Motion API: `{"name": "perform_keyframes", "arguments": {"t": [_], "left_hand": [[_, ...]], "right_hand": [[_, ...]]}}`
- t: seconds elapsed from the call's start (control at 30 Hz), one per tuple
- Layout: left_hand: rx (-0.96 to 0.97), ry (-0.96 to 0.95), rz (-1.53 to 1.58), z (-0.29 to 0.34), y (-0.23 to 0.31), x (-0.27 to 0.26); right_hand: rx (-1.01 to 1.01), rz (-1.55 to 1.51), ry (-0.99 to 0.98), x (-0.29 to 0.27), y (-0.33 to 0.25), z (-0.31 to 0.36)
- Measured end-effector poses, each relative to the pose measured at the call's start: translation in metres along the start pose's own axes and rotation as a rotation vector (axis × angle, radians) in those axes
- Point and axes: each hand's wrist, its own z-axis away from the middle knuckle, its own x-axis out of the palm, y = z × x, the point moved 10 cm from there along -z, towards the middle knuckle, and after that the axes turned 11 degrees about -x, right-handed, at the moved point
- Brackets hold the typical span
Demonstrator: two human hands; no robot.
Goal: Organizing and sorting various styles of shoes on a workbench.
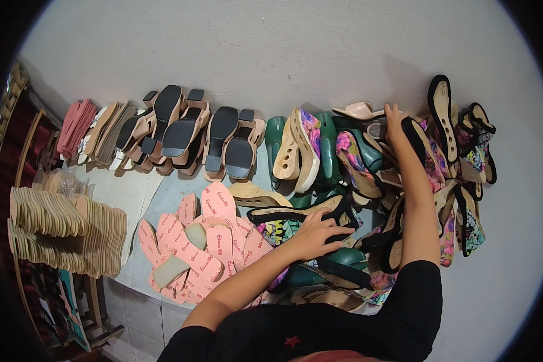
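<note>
My left hand (320,234) lies with its fingers spread over a heap of wedge shoe parts. Under and beside it is a black-edged wedge (279,229) with a colourful printed side, and a dark green shoe last (347,258) sits just to its right. At the back, by the wall, my right hand (394,122) has its fingers closed at the end of a beige sandal (357,110); the fingers partly hide that end. Close to this hand stand a floral wedge (361,163) and a black-edged wedge (421,142).
Finished block-heel sandals (181,130) lie soles up at back left. Pink printed insoles (202,256) are piled at the front of the table (145,241). Stacked beige sole pieces (102,232) stand at far left, pink stacks (77,127) behind. More wedges (464,217) crowd the right.
</note>
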Motion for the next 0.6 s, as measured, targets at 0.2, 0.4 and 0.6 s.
{"name": "perform_keyframes", "arguments": {"t": [0.2,0.4,0.6], "left_hand": [[-0.041,0.008,-0.040,0.002,-0.006,-0.003],[-0.002,0.040,0.020,-0.006,0.001,-0.002],[-0.125,0.278,0.860,-0.019,-0.022,-0.045]], "right_hand": [[-0.020,-0.183,0.411,-0.082,0.031,0.029],[0.079,-0.724,0.459,-0.167,0.052,0.073],[-0.002,-0.909,0.497,-0.252,-0.029,0.121]]}}
